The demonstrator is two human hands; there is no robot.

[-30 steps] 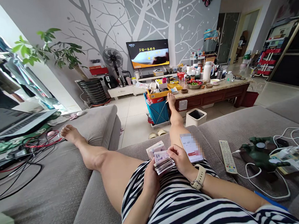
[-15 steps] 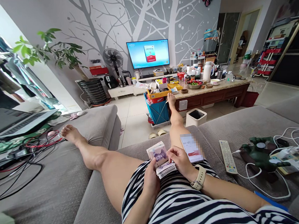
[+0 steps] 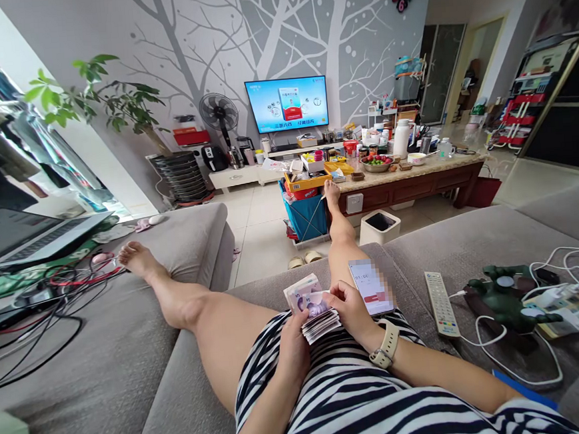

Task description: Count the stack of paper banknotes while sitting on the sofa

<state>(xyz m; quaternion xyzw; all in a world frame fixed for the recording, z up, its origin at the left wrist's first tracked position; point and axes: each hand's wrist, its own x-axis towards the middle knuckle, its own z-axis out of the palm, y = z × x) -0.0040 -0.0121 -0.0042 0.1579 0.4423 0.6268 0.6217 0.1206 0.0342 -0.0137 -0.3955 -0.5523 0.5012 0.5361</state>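
Note:
A stack of purple-and-white banknotes [image 3: 304, 293] is folded in my left hand [image 3: 294, 342], its thumb pressed on the notes above my lap. The lower ends of several notes fan out toward me. With thumb and fingers pinched, my right hand [image 3: 350, 311] holds the right edge of one banknote at the top of the stack. A watch with a pale strap [image 3: 386, 344] is on my right wrist. Just beyond that hand a lit phone [image 3: 368, 288] lies on my right thigh, part of its screen blurred out.
On the grey sofa to the right are a remote control [image 3: 442, 304], a dark green figure-shaped object [image 3: 506, 297] and white cables. A laptop [image 3: 45, 236] and tangled cords lie at left. Ahead stand a white bin [image 3: 380, 227] and a cluttered coffee table [image 3: 417, 179].
One banknote has been moved at the stack, and its face now shows partly folded over between my hands. The television and phone pictures differ. My arms have hardly shifted.

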